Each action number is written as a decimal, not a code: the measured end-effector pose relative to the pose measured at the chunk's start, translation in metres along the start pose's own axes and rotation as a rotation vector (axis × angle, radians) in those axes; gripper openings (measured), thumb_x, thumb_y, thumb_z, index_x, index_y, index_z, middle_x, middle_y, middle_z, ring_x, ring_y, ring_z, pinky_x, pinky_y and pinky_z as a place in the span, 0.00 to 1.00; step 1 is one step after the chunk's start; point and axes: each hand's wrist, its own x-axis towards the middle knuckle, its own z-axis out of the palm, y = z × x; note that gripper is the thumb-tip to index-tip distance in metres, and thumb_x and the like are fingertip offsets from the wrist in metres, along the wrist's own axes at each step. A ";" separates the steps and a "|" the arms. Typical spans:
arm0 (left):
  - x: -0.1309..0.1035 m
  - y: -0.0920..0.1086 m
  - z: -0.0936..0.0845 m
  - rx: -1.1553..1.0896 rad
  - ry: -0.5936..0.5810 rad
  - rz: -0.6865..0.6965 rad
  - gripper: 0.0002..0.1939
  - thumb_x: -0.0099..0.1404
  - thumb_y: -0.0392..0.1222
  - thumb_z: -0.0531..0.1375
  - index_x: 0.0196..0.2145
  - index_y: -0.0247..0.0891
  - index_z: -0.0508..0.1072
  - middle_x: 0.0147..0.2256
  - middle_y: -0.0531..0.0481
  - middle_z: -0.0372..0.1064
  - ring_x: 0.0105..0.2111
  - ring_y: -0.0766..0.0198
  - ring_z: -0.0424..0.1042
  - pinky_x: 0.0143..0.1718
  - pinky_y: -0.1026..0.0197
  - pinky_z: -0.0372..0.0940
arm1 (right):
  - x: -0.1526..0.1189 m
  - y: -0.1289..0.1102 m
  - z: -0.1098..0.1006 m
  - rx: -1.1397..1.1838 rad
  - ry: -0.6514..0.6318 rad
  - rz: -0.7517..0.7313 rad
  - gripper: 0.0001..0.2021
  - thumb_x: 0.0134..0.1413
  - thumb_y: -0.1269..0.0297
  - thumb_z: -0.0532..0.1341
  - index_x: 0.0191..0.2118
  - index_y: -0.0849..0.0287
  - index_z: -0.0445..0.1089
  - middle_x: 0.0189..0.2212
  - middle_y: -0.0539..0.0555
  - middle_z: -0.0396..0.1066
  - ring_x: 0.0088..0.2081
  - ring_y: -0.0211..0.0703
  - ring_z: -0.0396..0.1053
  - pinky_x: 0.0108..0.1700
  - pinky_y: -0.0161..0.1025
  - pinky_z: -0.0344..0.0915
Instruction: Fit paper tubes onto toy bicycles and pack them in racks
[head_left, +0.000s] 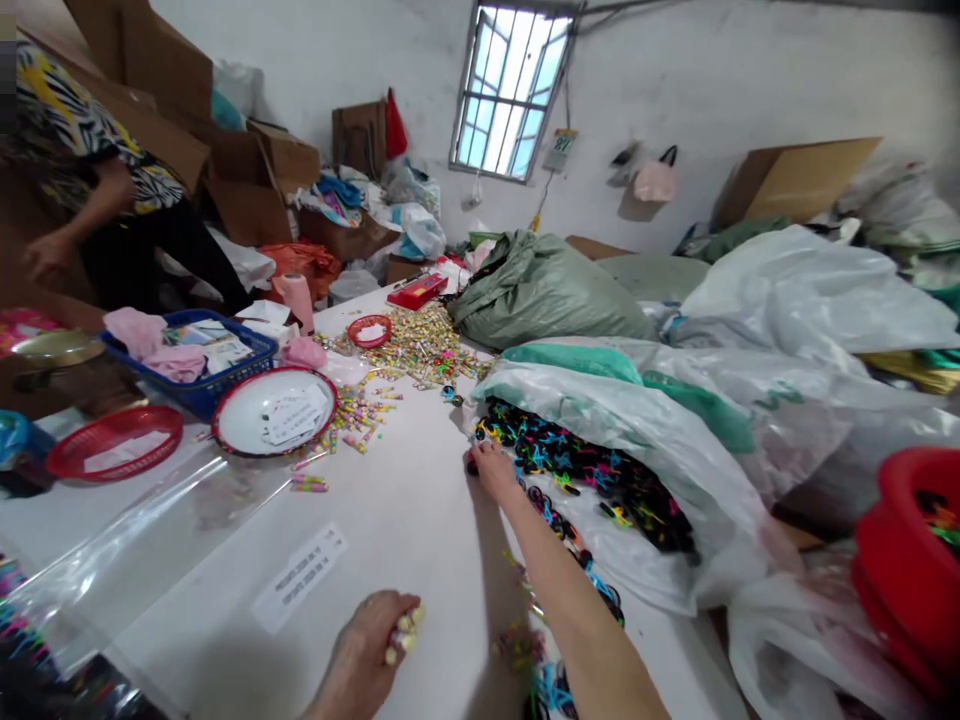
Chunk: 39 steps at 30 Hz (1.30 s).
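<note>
My left hand (367, 640), low in the middle, is closed around a bundle of small candy tubes (405, 634) with pale yellow ends. Farther forward, my right hand (493, 470) has its fingers bent down on a small black plastic piece (472, 465) at the edge of an open bag. From the mouth of that clear plastic bag (720, 500) spills a heap of small black toys (592, 460) with blue, pink, yellow and green parts. More of them lie in a row under my right forearm. Loose candy tubes (420, 340) are heaped at the table's far end.
On the left stand a red-rimmed white plate (223, 430), a red basket (172, 445) and a blue basket (196, 395). A printed label strip (300, 578) lies on the white table (405, 480). A green sack (555, 295) and a red tub (900, 570) border the right. Another person (112, 190) stands far left.
</note>
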 end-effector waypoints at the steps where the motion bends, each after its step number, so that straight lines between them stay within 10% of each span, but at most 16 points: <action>1: 0.003 0.002 0.000 -0.079 0.052 -0.106 0.10 0.56 0.44 0.58 0.37 0.43 0.73 0.33 0.46 0.71 0.35 0.55 0.70 0.39 0.54 0.66 | -0.010 0.000 0.000 0.012 -0.010 -0.014 0.16 0.51 0.80 0.50 0.43 0.61 0.69 0.43 0.62 0.68 0.49 0.50 0.61 0.48 0.45 0.59; 4: 0.022 0.020 0.000 -0.445 0.102 -0.412 0.15 0.54 0.51 0.61 0.32 0.36 0.70 0.25 0.49 0.68 0.24 0.63 0.67 0.25 0.62 0.65 | -0.054 -0.007 -0.005 0.110 -0.011 -0.060 0.16 0.52 0.78 0.51 0.43 0.57 0.70 0.43 0.58 0.68 0.48 0.47 0.62 0.52 0.45 0.56; 8: 0.047 0.050 0.014 -0.947 -0.073 -0.626 0.14 0.50 0.43 0.65 0.34 0.35 0.70 0.29 0.49 0.70 0.23 0.71 0.66 0.22 0.69 0.60 | -0.119 -0.044 -0.011 0.900 0.190 0.038 0.13 0.56 0.66 0.54 0.45 0.55 0.69 0.47 0.56 0.67 0.48 0.45 0.65 0.51 0.45 0.61; 15: 0.031 0.076 0.055 -0.967 -0.080 -0.509 0.14 0.46 0.41 0.67 0.25 0.33 0.67 0.19 0.56 0.61 0.18 0.74 0.59 0.19 0.70 0.55 | -0.184 -0.115 0.009 1.704 0.308 0.464 0.25 0.56 0.53 0.54 0.57 0.59 0.60 0.53 0.57 0.64 0.54 0.46 0.61 0.57 0.48 0.56; 22: 0.017 0.083 0.030 -0.407 -0.062 -0.240 0.09 0.46 0.38 0.64 0.24 0.33 0.67 0.20 0.57 0.63 0.21 0.73 0.59 0.22 0.69 0.53 | -0.215 -0.095 -0.039 1.420 0.285 0.384 0.26 0.47 0.57 0.62 0.54 0.57 0.62 0.52 0.58 0.64 0.48 0.46 0.66 0.45 0.42 0.67; 28: 0.000 0.086 0.031 -0.396 -0.189 -0.289 0.14 0.48 0.44 0.65 0.26 0.34 0.66 0.20 0.58 0.60 0.19 0.73 0.57 0.20 0.69 0.51 | -0.243 -0.070 -0.053 0.896 0.045 0.394 0.05 0.47 0.65 0.57 0.26 0.57 0.69 0.20 0.49 0.69 0.24 0.39 0.65 0.29 0.36 0.60; 36: -0.016 0.098 0.026 -0.357 -0.351 -0.283 0.15 0.53 0.47 0.63 0.30 0.32 0.70 0.20 0.56 0.61 0.18 0.74 0.56 0.19 0.69 0.50 | -0.261 -0.068 -0.065 1.137 0.365 0.555 0.12 0.49 0.57 0.59 0.36 0.59 0.69 0.27 0.51 0.70 0.28 0.39 0.65 0.30 0.35 0.61; 39: -0.020 0.099 0.025 -0.338 -0.395 -0.269 0.13 0.51 0.44 0.65 0.30 0.33 0.70 0.22 0.56 0.64 0.21 0.73 0.60 0.22 0.70 0.54 | -0.262 -0.074 -0.061 1.152 0.275 0.495 0.11 0.48 0.57 0.60 0.32 0.59 0.70 0.24 0.50 0.68 0.26 0.38 0.63 0.29 0.34 0.59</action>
